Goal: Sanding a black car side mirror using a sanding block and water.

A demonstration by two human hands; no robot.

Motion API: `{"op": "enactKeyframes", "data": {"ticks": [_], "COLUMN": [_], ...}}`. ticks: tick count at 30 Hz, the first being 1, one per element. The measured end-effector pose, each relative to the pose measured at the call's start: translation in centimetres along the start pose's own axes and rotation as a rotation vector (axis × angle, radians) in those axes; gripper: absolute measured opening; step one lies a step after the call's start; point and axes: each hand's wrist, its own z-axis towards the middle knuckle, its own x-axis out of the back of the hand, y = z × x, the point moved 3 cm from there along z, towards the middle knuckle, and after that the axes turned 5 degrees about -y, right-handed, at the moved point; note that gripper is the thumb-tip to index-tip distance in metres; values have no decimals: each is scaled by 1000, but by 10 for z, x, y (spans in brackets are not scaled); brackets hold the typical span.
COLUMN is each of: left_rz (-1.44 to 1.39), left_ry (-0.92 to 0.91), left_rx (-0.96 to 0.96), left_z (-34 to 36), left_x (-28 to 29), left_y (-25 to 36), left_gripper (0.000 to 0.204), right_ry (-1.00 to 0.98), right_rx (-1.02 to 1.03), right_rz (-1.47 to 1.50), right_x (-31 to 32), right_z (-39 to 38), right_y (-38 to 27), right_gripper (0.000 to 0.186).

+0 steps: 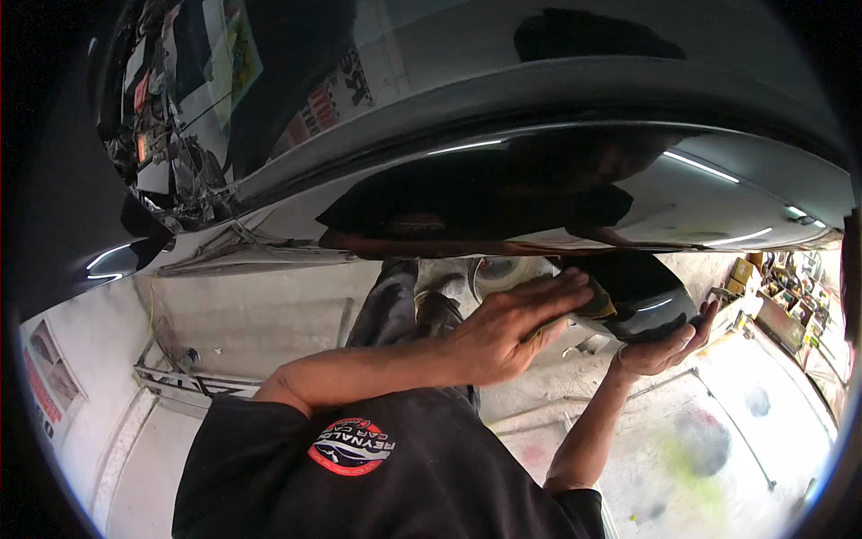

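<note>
A glossy black, rounded car part [654,305], shaped like a side mirror housing, stands out below the car's dark body panel. My right hand [664,350] cups its lower right side, palm up with the fingers along the edge. From the left, my left hand [516,328] reaches across, holding a small brownish folded sheet [599,304] like sandpaper against the housing's left side. Whether the housing is fixed to the car cannot be told, since the panel's edge hides its upper end.
The shiny black car panel [431,211] spans the view just above my hands, with light strips mirrored in it. Shelves with boxes and bottles [786,305] stand at the far right. A metal frame [193,377] is at the left. Paint stains [700,445] mark the pale floor.
</note>
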Motion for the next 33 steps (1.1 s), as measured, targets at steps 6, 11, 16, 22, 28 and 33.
{"op": "enactKeyframes", "data": {"ticks": [6, 11, 16, 22, 28, 33], "left_rz": [-90, -37, -278, -51, -323, -252], "left_ry": [24, 71, -54, 14, 140, 248], "left_rx": [81, 97, 374, -50, 75, -3], "left_z": [7, 15, 20, -31, -29, -41], "left_x": [-4, 2, 13, -16, -34, -55], "left_y": [-14, -16, -38, -17, -23, -18], "left_gripper": [41, 38, 40, 51, 50, 44], "right_ry": [-12, -11, -1, 2, 10, 34], "right_rx": [-22, 9, -1, -20, -27, -86], "right_rz": [-31, -13, 38, 47, 96, 73], "right_x": [-2, 1, -1, -2, 1, 7], "right_z": [-3, -2, -5, -6, -6, -8], "right_y": [1, 3, 5, 4, 7, 12], "right_gripper": [63, 64, 63, 63, 63, 62]}}
